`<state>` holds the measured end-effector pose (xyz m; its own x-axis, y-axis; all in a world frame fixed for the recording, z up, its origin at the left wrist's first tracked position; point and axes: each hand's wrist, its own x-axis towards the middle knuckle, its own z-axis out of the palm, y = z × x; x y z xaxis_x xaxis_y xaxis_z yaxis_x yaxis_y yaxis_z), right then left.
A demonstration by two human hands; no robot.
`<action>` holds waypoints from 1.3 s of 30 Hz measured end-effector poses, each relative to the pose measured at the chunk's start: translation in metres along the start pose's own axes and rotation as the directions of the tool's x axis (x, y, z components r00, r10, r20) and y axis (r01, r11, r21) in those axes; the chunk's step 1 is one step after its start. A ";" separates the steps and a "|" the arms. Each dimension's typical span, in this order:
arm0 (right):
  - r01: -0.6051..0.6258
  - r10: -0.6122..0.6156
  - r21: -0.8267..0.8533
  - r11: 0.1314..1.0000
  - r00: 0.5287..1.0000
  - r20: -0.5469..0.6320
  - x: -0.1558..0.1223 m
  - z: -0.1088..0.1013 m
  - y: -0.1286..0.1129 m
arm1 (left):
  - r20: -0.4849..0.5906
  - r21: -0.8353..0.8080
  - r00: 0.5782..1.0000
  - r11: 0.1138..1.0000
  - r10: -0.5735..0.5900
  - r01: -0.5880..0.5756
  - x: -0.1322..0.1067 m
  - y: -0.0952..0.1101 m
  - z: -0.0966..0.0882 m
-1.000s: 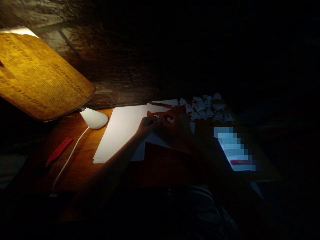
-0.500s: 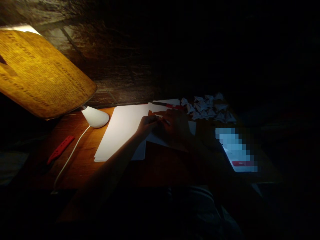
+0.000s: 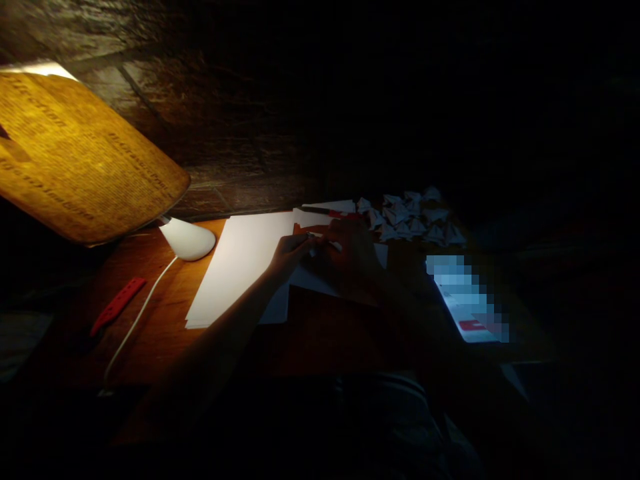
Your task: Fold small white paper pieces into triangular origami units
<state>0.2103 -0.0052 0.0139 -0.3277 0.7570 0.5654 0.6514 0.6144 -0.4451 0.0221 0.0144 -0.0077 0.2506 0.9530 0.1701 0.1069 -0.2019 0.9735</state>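
Workpiece: small white paper piece point(image 3: 314, 235), held between the two hands above the far middle of the wooden desk point(image 3: 165, 347), over the right edge of the paper stack.
Left hand: left hand point(image 3: 287, 252) reaches in from the near left; its fingers are drawn narrow and pinch the left end of the small white paper piece.
Right hand: right hand point(image 3: 350, 252) lies in deep shadow, fingers curled down at the right end of the piece; whether they grip it cannot be told.
Paper stack: stack of flat white sheets point(image 3: 240, 267) at the desk's middle, reaching towards the far edge, under and left of the hands.
Folded pile: heap of small folded white paper shapes point(image 3: 415, 217) near the far right corner, just beyond the right hand.
Pen: thin red pen point(image 3: 333, 213) at the far edge, between the stack and the heap.
Phone: lit flat phone point(image 3: 467, 303) near the right edge.
Lamp: printed amber lampshade point(image 3: 75, 160) over a white cone-shaped lamp base point(image 3: 187, 239) at the far left corner; a white cord point(image 3: 140, 313) runs to the near edge.
Strip: flat red perforated strip point(image 3: 117, 305) near the left edge, left of the cord.
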 end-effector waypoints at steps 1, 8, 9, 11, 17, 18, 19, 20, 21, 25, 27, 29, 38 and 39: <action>0.003 -0.003 0.012 1.000 1.000 -0.009 0.000 0.000 0.000 | -0.007 -0.020 1.000 1.000 -0.003 0.002 0.000 -0.001 0.000; -0.016 0.016 0.031 0.999 1.000 -0.025 -0.001 -0.005 -0.010 | -0.020 -0.029 1.000 1.000 -0.002 0.002 0.000 -0.003 -0.001; -0.013 0.013 0.025 1.000 1.000 -0.017 -0.001 -0.006 -0.010 | -0.022 -0.018 1.000 1.000 -0.004 0.003 0.000 -0.003 -0.001; 0.000 0.000 0.008 1.000 1.000 0.007 -0.001 -0.007 -0.011 | -0.024 -0.004 1.000 1.000 -0.007 0.007 0.000 -0.005 -0.002; -0.017 0.017 0.041 0.999 1.000 -0.011 -0.001 -0.004 -0.010 | -0.096 -0.033 0.995 0.999 0.002 -0.005 0.004 -0.008 -0.002; -0.043 0.047 0.077 0.996 0.998 -0.053 -0.001 -0.002 -0.009 | -0.117 -0.043 0.993 0.999 0.016 -0.021 0.004 -0.008 -0.001; -0.075 0.088 0.124 0.989 0.991 -0.098 -0.002 0.001 -0.008 | -0.130 -0.050 0.991 0.998 0.036 -0.042 0.005 -0.007 -0.001; -0.109 0.136 0.182 0.977 0.980 -0.143 -0.002 0.003 -0.006 | -0.135 -0.053 0.989 0.996 0.060 -0.068 0.005 -0.007 0.000; -0.138 0.185 0.250 0.958 0.967 -0.173 -0.002 0.006 -0.004 | -0.130 -0.049 0.988 0.995 0.085 -0.092 0.004 -0.006 0.001; -0.195 0.289 0.476 0.858 0.948 -0.131 -0.001 0.013 0.002 | -0.053 0.030 0.983 0.984 0.178 -0.177 0.001 0.000 0.003; -0.216 0.310 0.521 0.826 0.946 -0.099 0.000 0.013 0.003 | -0.042 0.074 0.976 0.974 0.216 -0.213 0.000 0.003 0.003; -0.221 0.319 0.535 0.815 0.943 -0.096 0.000 0.012 0.003 | -0.048 0.108 0.968 0.965 0.246 -0.240 0.000 0.004 0.003; -0.143 0.196 0.357 0.923 0.974 -0.117 0.002 0.003 0.005 | -0.101 0.203 0.958 0.948 0.269 -0.245 -0.001 0.008 0.004; -0.127 0.172 0.314 0.941 0.978 -0.121 0.002 0.001 0.005 | -0.114 0.207 0.955 0.947 0.275 -0.248 -0.001 0.008 0.004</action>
<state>0.2119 -0.0002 0.0121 -0.1254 0.8191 0.5597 0.4400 0.5516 -0.7087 0.0267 0.0108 -0.0004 0.1594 0.8802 0.4471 0.2383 -0.4738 0.8478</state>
